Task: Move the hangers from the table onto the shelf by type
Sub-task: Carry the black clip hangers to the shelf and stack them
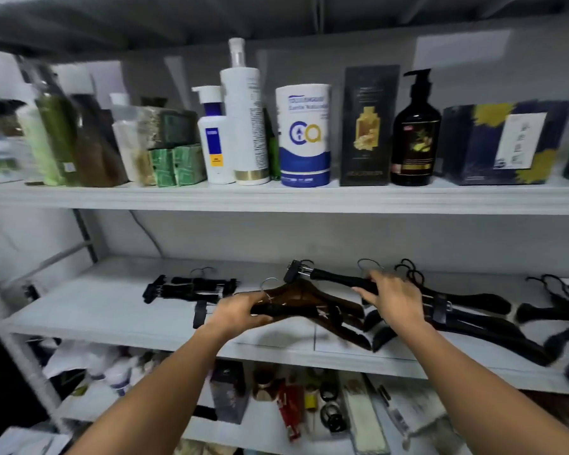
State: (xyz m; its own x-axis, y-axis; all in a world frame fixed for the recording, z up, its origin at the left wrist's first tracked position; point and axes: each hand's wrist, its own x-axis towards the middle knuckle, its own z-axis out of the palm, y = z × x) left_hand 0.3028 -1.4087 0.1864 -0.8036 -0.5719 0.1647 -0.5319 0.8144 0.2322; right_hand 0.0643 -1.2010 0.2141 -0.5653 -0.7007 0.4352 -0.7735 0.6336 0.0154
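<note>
Head view: left hand [240, 311] grips a stiff brown wooden hanger [309, 302] at one arm; right hand [395, 298] clasps a black clip hanger [340, 279] (light, rigid) over the middle shelf [112, 310]. Grasp the bars.

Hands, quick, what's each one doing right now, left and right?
Left hand: closed on the brown wooden hanger over the middle shelf.
Right hand: closed on the black clip hanger.
</note>
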